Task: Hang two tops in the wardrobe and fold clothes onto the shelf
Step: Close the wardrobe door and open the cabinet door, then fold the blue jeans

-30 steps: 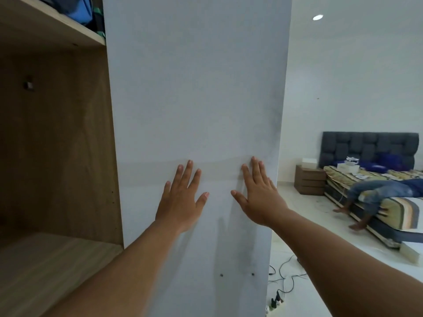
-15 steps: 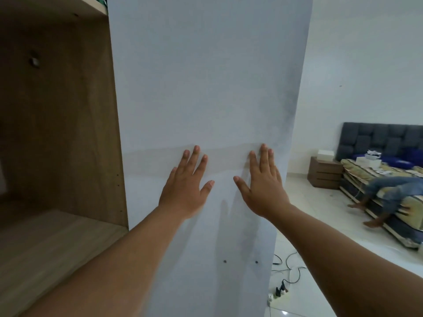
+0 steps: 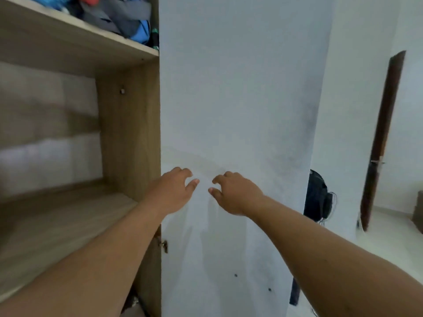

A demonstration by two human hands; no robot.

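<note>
— What do you have closest to you?

— My two bare forearms, reaching forward. My left hand (image 3: 170, 191) and my right hand (image 3: 235, 192) are side by side in front of the white wardrobe door (image 3: 233, 99), thumbs toward each other with a small gap between them. The fingers of both are loosely curled and hold nothing; whether the fingertips touch the panel I cannot tell.

— And the wardrobe itself?

— To the left of the door the wooden compartment stands open. Its lower shelf (image 3: 57, 227) runs under my left forearm. A metal hinge (image 3: 163, 244) sits at the door's edge, just below that arm. Two small dark holes show low on the door.

— Where are the clothes?

— Up on the upper shelf (image 3: 75, 40), a pile of clothes (image 3: 119, 17) in grey, blue and red, bunched against the door's edge. No top hangs in the part of the compartment I can see.

— Further off?

— Past the door's right edge, a dark object with cables (image 3: 318, 200) by the white wall, and beyond it a dark brown room door (image 3: 382, 138) standing ajar.
</note>
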